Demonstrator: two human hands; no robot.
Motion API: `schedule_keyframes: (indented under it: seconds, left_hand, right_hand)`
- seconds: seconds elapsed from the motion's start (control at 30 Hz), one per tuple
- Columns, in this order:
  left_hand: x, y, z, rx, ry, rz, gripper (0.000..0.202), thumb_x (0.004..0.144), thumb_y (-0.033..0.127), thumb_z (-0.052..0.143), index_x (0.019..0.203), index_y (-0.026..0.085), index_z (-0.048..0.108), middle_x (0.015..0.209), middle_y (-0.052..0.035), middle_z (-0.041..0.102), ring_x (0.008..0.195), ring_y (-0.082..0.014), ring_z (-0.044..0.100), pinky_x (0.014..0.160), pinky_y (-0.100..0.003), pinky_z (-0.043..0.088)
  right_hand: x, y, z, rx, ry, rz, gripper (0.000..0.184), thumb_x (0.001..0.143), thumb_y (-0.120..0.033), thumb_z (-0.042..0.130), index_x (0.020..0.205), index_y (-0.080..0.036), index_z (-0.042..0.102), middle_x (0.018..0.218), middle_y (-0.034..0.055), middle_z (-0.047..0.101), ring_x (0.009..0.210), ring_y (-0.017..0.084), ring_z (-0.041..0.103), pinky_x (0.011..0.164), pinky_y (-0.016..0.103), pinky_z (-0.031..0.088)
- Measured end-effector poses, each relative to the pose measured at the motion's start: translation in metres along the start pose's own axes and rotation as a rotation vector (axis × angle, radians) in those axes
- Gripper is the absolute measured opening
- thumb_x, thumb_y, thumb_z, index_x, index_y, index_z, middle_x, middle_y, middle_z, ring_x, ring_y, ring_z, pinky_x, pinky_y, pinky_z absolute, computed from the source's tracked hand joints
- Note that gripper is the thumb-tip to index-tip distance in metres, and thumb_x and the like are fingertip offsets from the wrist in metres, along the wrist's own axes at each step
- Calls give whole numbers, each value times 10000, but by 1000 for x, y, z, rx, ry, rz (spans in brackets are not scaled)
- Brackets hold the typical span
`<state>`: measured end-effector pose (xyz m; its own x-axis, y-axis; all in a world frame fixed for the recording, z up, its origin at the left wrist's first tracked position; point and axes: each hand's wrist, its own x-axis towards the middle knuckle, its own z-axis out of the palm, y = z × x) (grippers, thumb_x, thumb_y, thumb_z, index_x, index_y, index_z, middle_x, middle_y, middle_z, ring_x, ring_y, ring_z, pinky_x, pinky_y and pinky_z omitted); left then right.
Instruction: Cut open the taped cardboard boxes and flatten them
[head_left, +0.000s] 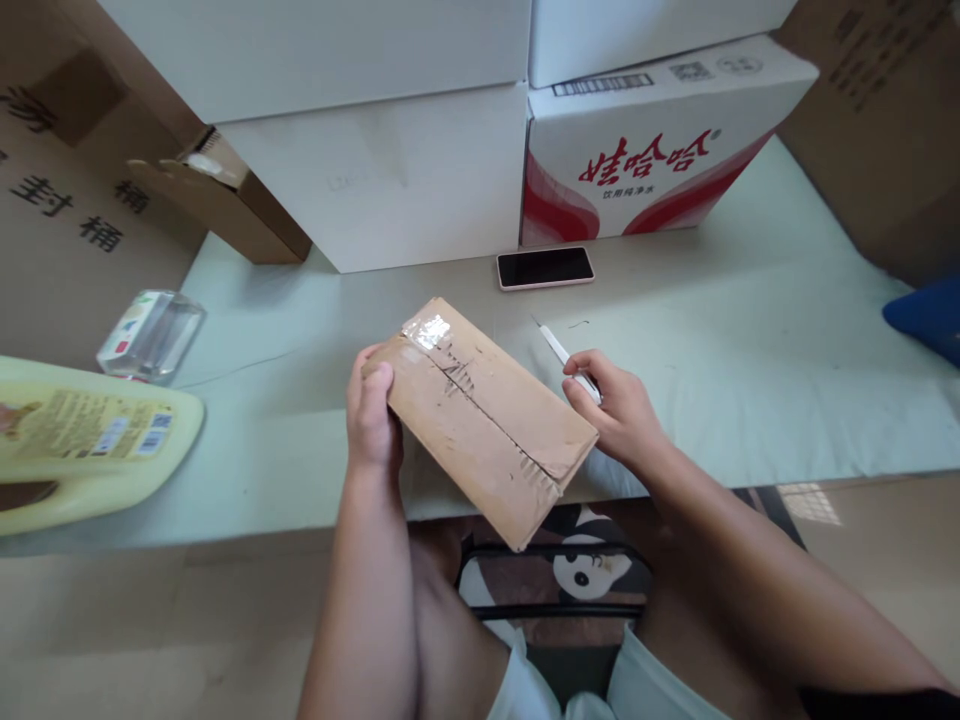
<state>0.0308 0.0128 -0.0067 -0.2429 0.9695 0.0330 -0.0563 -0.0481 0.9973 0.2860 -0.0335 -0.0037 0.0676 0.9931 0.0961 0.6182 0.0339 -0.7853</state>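
Observation:
A brown cardboard box is held tilted above the table's front edge. My left hand is closed on its left end, with the thumb on top. Along the box's top runs a seam with torn, ridged patches, and shiny clear tape covers its far left end. To the right of the box, my right hand is closed around a white utility knife. The knife's thin tip points up and to the left, away from the box. Part of the handle is hidden by my fingers.
A phone lies in front of stacked white cartons and a red-and-white carton. At left are a yellow jug, a clear plastic pack and an open cardboard box. A blue object stands at the right edge.

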Motion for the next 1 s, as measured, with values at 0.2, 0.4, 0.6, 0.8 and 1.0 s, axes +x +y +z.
schedule_keyframes:
  seconds: [0.2,0.4,0.6,0.8,1.0]
  left_hand:
    - [1,-2,0,-44,7,4,369,764,543,654,933,220,588,875,-39,622,787,-182,587,677,-290,461]
    - [4,-7,0,-115,45,23,436,699,570,714,904,197,622,846,-46,641,717,-164,567,615,-276,444]
    - [4,-5,2,-136,55,7,444,662,572,742,879,202,626,834,-44,648,712,-166,564,612,-279,439]
    - [3,-5,1,-128,64,-4,466,652,581,747,889,198,626,825,-36,640,712,-154,558,611,-269,436]
    - [4,-5,1,-120,46,12,449,685,575,731,903,198,624,831,-33,634,723,-151,563,622,-269,444]
  right_hand:
    - [-1,-1,0,17,30,-29,153,858,-351,473,888,-227,559,651,-20,533,566,137,438,596,296,340]
    - [0,3,2,22,76,-18,140,867,-332,481,886,-219,562,665,-29,548,552,117,432,586,283,340]
    - [1,2,3,54,136,-142,107,869,-266,485,819,-213,564,710,-8,583,625,130,505,622,290,378]
    - [2,7,7,98,196,-122,157,876,-255,494,981,-212,602,731,-4,607,626,145,559,615,306,423]
    - [2,9,11,193,137,-67,251,865,-255,530,1111,-210,552,865,16,683,587,124,616,606,308,483]
